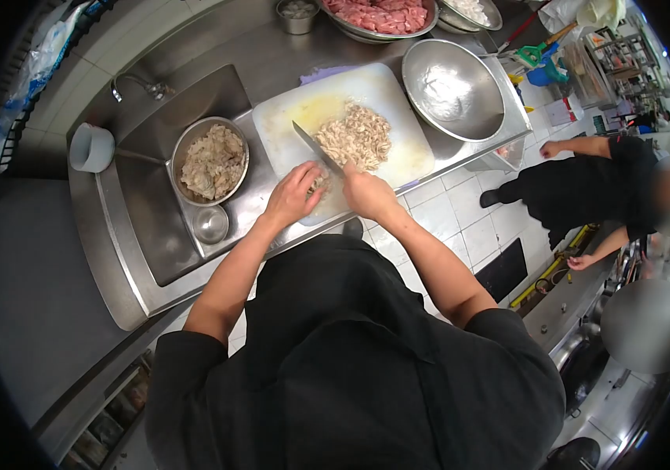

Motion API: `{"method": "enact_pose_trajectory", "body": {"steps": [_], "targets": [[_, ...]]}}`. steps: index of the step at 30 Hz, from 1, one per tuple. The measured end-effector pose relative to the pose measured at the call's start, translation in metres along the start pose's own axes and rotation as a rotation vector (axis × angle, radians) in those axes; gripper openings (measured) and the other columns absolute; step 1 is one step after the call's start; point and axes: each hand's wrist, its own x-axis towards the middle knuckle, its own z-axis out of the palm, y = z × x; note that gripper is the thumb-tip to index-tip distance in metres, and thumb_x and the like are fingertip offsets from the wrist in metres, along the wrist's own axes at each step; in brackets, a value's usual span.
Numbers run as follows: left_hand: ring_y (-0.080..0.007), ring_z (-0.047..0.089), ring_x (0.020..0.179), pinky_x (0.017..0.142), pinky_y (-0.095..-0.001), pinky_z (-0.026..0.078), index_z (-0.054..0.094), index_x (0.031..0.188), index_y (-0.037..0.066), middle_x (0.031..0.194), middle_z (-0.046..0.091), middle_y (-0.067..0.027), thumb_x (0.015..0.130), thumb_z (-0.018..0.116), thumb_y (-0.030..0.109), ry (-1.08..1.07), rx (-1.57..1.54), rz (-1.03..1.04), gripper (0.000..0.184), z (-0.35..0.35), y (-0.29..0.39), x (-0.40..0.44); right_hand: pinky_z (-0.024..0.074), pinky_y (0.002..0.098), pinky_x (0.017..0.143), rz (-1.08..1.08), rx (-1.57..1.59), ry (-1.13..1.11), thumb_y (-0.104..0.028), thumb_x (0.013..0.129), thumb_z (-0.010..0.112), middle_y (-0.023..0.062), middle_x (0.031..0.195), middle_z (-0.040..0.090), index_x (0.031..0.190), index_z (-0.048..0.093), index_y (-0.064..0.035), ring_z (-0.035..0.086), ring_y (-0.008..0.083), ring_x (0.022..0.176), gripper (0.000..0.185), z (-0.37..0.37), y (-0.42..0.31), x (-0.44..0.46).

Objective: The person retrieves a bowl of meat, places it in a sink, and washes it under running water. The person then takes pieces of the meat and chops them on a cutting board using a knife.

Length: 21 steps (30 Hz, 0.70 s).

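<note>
My right hand (pixel 369 194) is wrapped round the handle of a kitchen knife (pixel 318 146), whose blade points up and left over a white cutting board (pixel 272 117). My left hand (pixel 293 194) is beside the blade, fingers bent over a small piece of pale meat (pixel 320 185) and pressing it on the board. Right of the blade lies a heap of chopped pale meat (pixel 356 135). A steel bowl (pixel 177 146) left of the board holds larger lumps of similar pale meat (pixel 213 163).
A wide steel bowl (pixel 452 90) stands right of the board. Behind it, another bowl holds raw pink meat (pixel 378 14). The sink (pixel 147 207) has a tap (pixel 141 84) and a small steel bowl (pixel 210 225). A co-worker in black (pixel 586 188) stands at the right.
</note>
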Motion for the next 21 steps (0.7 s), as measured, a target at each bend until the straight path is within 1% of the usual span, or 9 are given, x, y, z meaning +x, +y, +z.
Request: {"method": "enact_pose_trajectory", "body": {"steps": [1, 2, 4, 6, 9, 11, 14, 17, 21], "targets": [[-0.0330, 0.062, 0.114, 0.095, -0.0423, 0.054, 0.066, 0.116, 0.003, 0.123, 0.063, -0.0141, 0.084, 0.074, 0.012, -0.013, 0.020, 0.071, 0.035, 0.000, -0.004, 0.001, 0.0530, 0.0576, 0.081, 0.000, -0.013, -0.001, -0.009, 0.091, 0.050, 0.0290, 0.093, 0.071, 0.116, 0.052, 0.0008, 0.069, 0.0479, 0.089, 0.026, -0.001, -0.003, -0.003], [-0.0330, 0.062, 0.114, 0.095, -0.0423, 0.054, 0.066, 0.116, 0.003, 0.123, 0.063, -0.0141, 0.084, 0.074, 0.012, -0.011, 0.017, 0.069, 0.035, 0.002, -0.007, 0.001, 0.0532, 0.0577, 0.080, 0.000, -0.027, -0.003, -0.008, 0.092, 0.050, 0.0290, 0.092, 0.071, 0.115, 0.052, 0.0008, 0.069, 0.0483, 0.089, 0.026, -0.003, -0.006, -0.007], [-0.0319, 0.062, 0.110, 0.095, -0.0410, 0.053, 0.069, 0.110, 0.001, 0.118, 0.065, -0.0136, 0.082, 0.074, 0.010, -0.004, 0.072, 0.128, 0.029, 0.004, -0.011, 0.001, 0.0536, 0.0576, 0.079, -0.006, -0.035, -0.017, -0.008, 0.092, 0.050, 0.0293, 0.092, 0.071, 0.115, 0.052, 0.0004, 0.069, 0.0480, 0.088, 0.025, -0.015, -0.017, -0.019], [-0.0311, 0.063, 0.109, 0.094, -0.0404, 0.054, 0.070, 0.107, 0.001, 0.116, 0.066, -0.0127, 0.082, 0.073, 0.009, 0.006, 0.075, 0.127, 0.026, 0.006, -0.013, 0.002, 0.0539, 0.0575, 0.079, -0.013, -0.040, -0.031, -0.008, 0.092, 0.050, 0.0297, 0.091, 0.071, 0.115, 0.052, 0.0000, 0.070, 0.0476, 0.087, 0.024, -0.014, -0.021, -0.031], [-0.0296, 0.063, 0.108, 0.093, -0.0393, 0.054, 0.072, 0.103, 0.001, 0.111, 0.068, -0.0111, 0.081, 0.073, 0.008, 0.004, 0.074, 0.113, 0.023, 0.006, -0.011, 0.001, 0.0546, 0.0567, 0.078, 0.010, -0.161, -0.108, -0.008, 0.092, 0.050, 0.0288, 0.090, 0.071, 0.113, 0.051, -0.0001, 0.071, 0.0457, 0.086, 0.022, -0.001, -0.021, -0.036], [-0.0289, 0.063, 0.107, 0.092, -0.0388, 0.054, 0.072, 0.102, 0.001, 0.110, 0.068, -0.0104, 0.082, 0.072, 0.008, -0.003, 0.070, 0.096, 0.022, 0.005, -0.012, 0.001, 0.0553, 0.0565, 0.076, -0.051, -0.099, 0.012, -0.007, 0.092, 0.050, 0.0278, 0.087, 0.071, 0.111, 0.051, 0.0002, 0.072, 0.0441, 0.084, 0.021, 0.028, -0.013, -0.023], [-0.0305, 0.064, 0.105, 0.091, -0.0396, 0.054, 0.071, 0.104, 0.001, 0.110, 0.068, -0.0122, 0.082, 0.074, 0.007, -0.021, 0.059, 0.090, 0.023, 0.006, -0.015, -0.001, 0.0551, 0.0574, 0.075, -0.141, -0.081, 0.067, -0.005, 0.092, 0.049, 0.0282, 0.087, 0.071, 0.112, 0.051, 0.0006, 0.072, 0.0452, 0.085, 0.021, 0.037, -0.023, 0.018], [-0.0307, 0.064, 0.105, 0.091, -0.0395, 0.054, 0.072, 0.103, 0.001, 0.110, 0.068, -0.0125, 0.082, 0.074, 0.008, -0.009, 0.051, 0.100, 0.022, 0.002, -0.016, 0.004, 0.0549, 0.0583, 0.075, -0.125, -0.060, 0.036, -0.004, 0.092, 0.048, 0.0303, 0.087, 0.071, 0.112, 0.050, 0.0008, 0.071, 0.0463, 0.085, 0.021, 0.016, -0.026, 0.024], [-0.0315, 0.064, 0.105, 0.092, -0.0398, 0.054, 0.071, 0.104, 0.001, 0.111, 0.069, -0.0134, 0.084, 0.073, 0.008, -0.032, 0.020, 0.083, 0.022, 0.003, -0.014, -0.001, 0.0543, 0.0586, 0.075, -0.089, -0.114, -0.048, -0.005, 0.092, 0.049, 0.0313, 0.087, 0.070, 0.112, 0.050, 0.0016, 0.071, 0.0476, 0.085, 0.021, 0.004, -0.020, -0.020]]}}
